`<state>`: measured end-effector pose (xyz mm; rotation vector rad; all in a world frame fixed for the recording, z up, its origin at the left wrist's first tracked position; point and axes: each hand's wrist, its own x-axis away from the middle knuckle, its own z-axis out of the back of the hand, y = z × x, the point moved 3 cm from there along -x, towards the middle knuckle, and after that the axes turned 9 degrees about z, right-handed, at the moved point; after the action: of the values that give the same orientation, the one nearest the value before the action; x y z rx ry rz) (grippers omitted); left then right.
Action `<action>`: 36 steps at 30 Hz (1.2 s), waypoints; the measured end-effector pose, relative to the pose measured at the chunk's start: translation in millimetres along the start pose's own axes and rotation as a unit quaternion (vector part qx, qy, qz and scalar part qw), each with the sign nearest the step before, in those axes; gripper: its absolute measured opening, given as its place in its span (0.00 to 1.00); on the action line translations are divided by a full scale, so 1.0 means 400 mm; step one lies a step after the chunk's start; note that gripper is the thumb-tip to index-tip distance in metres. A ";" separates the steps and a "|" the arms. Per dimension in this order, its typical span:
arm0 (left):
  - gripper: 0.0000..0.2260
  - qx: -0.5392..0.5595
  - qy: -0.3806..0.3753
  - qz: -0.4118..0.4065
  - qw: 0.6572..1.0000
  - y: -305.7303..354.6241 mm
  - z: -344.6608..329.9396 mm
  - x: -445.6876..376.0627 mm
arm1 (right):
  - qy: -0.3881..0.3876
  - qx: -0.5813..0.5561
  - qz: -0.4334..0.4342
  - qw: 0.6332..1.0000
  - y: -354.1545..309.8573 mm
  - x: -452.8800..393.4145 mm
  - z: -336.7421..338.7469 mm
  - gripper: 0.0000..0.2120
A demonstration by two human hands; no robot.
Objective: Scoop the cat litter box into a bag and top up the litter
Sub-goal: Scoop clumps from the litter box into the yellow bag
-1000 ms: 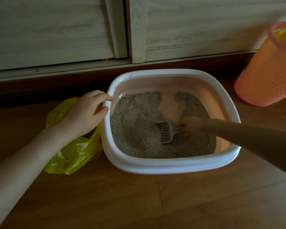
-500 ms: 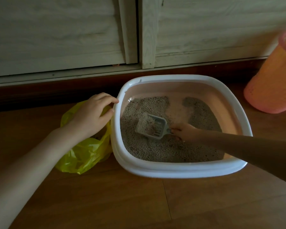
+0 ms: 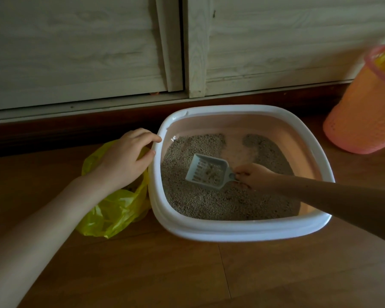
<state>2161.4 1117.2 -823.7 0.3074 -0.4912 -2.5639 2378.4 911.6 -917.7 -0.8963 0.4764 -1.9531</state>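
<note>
Yellow bag [image 3: 113, 210] on floor, touching litter box [image 3: 242, 232] left side. Left hand [image 3: 122, 158] over bag, fingers loosely spread, fingertip at rim. Right hand [image 3: 252, 175] grips slotted scoop [image 3: 206, 171], clumps inside, above litter [image 3: 209, 201]. Orange basket [image 3: 362, 112] far right.

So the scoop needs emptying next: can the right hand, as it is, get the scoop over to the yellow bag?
Probably yes. The right hand grips the scoop above the litter; the yellow bag lies just outside the box's left rim. Only the left hand, resting there, partly covers it.
</note>
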 end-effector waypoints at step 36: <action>0.13 0.018 0.083 0.093 0.992 -0.180 0.164 0.033 | 0.035 0.465 0.294 0.834 -0.521 -0.083 -0.135 0.17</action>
<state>2098.6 1186.9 -794.6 0.4605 -0.4805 -2.3275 2228.6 1045.9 -834.6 -0.0168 -0.1830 -1.3632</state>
